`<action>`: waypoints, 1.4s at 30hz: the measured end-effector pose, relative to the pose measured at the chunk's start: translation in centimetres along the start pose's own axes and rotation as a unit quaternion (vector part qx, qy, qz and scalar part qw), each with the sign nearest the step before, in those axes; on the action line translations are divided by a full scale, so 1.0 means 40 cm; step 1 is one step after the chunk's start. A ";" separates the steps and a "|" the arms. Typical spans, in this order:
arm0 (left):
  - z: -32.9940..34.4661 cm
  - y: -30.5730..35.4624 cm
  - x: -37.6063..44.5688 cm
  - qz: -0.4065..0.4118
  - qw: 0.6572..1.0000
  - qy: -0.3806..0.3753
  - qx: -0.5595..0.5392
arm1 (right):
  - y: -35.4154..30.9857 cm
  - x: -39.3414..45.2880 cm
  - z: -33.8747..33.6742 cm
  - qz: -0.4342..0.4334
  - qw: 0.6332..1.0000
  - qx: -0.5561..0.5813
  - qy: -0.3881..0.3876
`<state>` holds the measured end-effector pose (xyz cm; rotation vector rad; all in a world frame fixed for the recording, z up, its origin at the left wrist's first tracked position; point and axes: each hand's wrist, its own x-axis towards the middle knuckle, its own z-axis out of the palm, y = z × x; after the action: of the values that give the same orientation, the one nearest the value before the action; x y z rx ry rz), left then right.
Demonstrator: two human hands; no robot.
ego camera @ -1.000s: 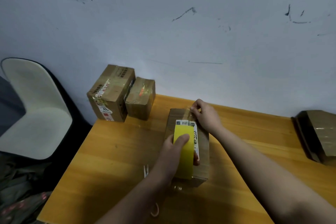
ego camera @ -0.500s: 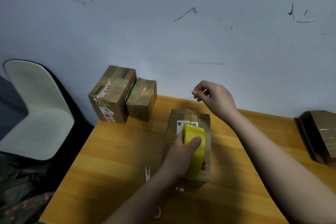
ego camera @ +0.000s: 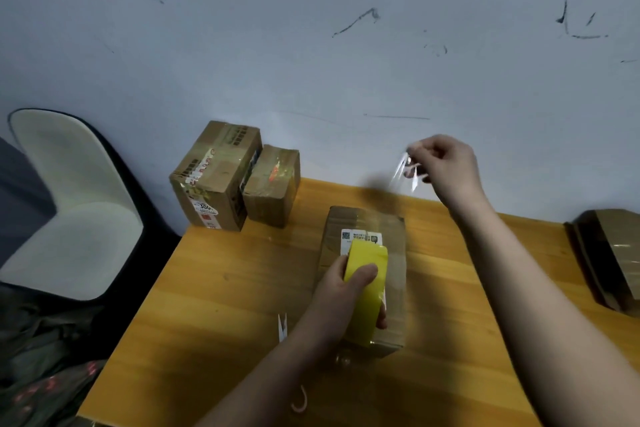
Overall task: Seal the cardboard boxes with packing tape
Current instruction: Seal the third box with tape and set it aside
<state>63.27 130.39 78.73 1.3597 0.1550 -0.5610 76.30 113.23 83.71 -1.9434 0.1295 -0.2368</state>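
Head view, downward over table (ego camera: 214,288)

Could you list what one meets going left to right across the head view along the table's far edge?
Large taped box → small taped box → right hand pinching clear tape → dark box.

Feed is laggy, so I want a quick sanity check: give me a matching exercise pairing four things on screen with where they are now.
1 yellow packing tape roll
2 clear tape strip
3 two taped cardboard boxes
4 white plastic chair

a raised above the table
b table's far-left corner
c left of the table
d on the middle box

Pairs: 1-d, 2-a, 3-b, 4-c
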 end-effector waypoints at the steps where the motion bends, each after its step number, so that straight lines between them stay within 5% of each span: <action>1: -0.002 0.008 0.002 -0.001 1.000 -0.002 0.002 | -0.029 -0.001 -0.003 -0.042 0.998 -0.041 -0.017; 4: -0.002 0.031 0.004 0.002 1.000 -0.005 0.003 | -0.124 -0.033 -0.006 -0.165 0.976 -0.131 -0.051; 8: 0.000 0.039 0.003 -0.006 1.000 -0.009 0.007 | -0.193 -0.061 -0.020 -0.250 0.964 -0.086 0.034; 13: 0.019 0.021 -0.021 -0.016 1.000 -0.011 -0.013 | -0.076 0.058 0.021 -0.090 0.994 -0.060 0.016; 19: 0.017 -0.008 -0.045 -0.044 0.997 0.016 -0.060 | 0.086 0.107 0.092 -0.008 0.979 -0.174 -0.109; 24: 0.021 -0.002 -0.028 -0.063 0.996 0.003 -0.056 | 0.201 0.091 0.120 0.072 0.974 -0.165 -0.137; 42: 0.012 -0.009 0.013 -0.078 0.994 0.037 -0.063 | 0.253 0.108 0.187 0.086 0.952 -0.171 -0.238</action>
<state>63.46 129.73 78.31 1.2534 0.3531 -0.6207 82.42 115.32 72.09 -2.2607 0.0206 0.3974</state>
